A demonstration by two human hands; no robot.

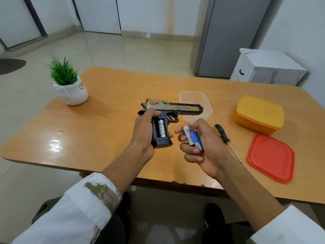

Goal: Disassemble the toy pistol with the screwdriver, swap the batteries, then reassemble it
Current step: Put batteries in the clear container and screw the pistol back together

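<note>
You are gripping the black-and-gold plastic toy pistol (pixel 175 107) marked "DESERT EAGLE" in your left hand (pixel 144 127). Your right hand (pixel 202 147) is holding a white battery (pixel 188 137) and a blue battery (pixel 197 140).

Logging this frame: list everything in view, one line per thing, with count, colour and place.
toy pistol: 1, black and gold, held above the table, grip compartment open
fitted battery: 1, white, inside the open grip
loose batteries: 2, one white, one blue, in the right hand
screwdriver: 1, black-and-yellow handle, on the table right of the right hand
clear tub: 1, transparent, behind the pistol
yellow tub: 1, yellow, table's right side
red lid: 1, red, near the yellow tub
potted plant: 1, green in white pot, table's far left
table: 1, orange-brown
white cabinet: 1, white, beyond the table
left hand: grips the pistol
right hand: holds the loose batteries
</note>
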